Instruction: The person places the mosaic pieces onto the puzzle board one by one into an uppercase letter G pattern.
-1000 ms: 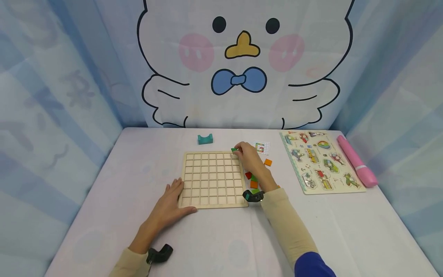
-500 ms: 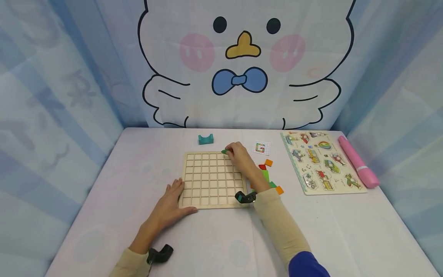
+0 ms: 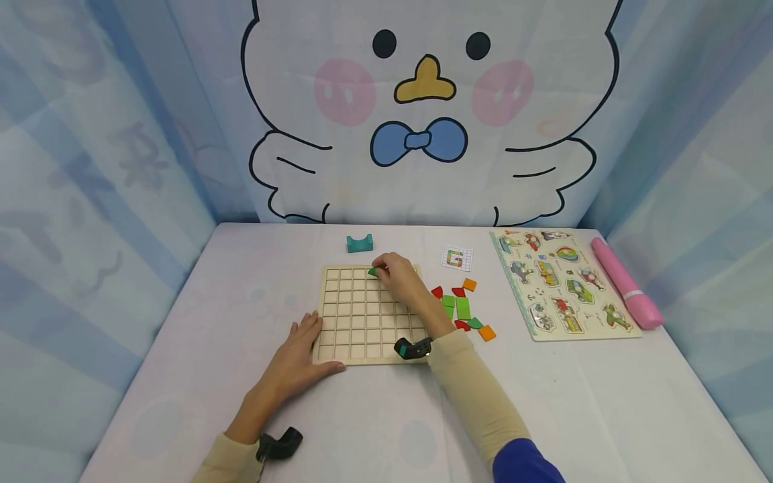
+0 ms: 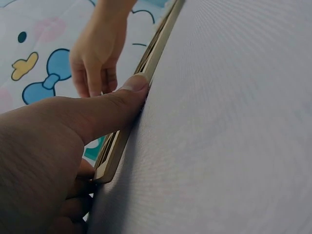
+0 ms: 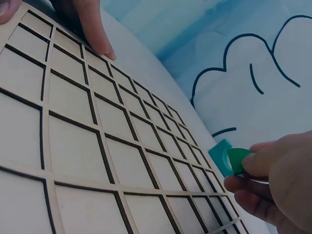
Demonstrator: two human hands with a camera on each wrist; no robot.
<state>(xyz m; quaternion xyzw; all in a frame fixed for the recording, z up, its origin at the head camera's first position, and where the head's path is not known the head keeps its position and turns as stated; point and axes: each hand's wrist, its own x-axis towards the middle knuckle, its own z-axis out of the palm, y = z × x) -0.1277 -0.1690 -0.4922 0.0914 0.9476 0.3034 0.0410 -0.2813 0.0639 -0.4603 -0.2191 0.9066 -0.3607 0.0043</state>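
A wooden grid board with square cells lies on the white table. My left hand rests at its near left corner, fingers straight along the left side and thumb against the front edge. My right hand pinches a small green tile with a curved edge between thumb and fingertips. In the head view this tile overlaps the far row of cells, near the middle. To the right of the board lie loose tiles: green ones, orange ones and red ones.
A small card with a coloured grid pattern lies beyond the tiles. Behind the board stands a teal block with a scooped top. At the right are a picture puzzle board and a pink cylinder with a white band.
My right hand has moved left along the far edge of the grid board, carrying the green tile and uncovering the card and the loose tiles. The left hand has stayed in place.
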